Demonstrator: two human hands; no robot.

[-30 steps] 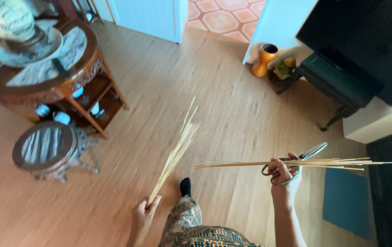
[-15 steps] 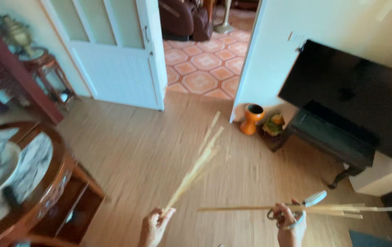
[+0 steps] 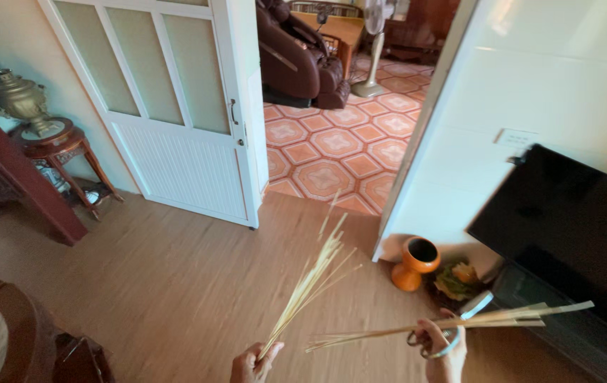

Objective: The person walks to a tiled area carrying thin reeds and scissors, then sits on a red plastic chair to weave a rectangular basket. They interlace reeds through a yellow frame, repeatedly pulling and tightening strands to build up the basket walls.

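The left hand (image 3: 252, 363) pinches a fanned bundle of thin bamboo strips (image 3: 310, 284) pointing up while the right hand (image 3: 442, 347) clasps scissors (image 3: 452, 333) and flat strips (image 3: 459, 323) held level; gripping nearer the ends should, I judge, steady them.

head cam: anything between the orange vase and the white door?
Only bare wood floor and the open doorway's tiled threshold separate the orange vase from the white door; the left-hand straw bundle's tips cross that stretch in the head view.
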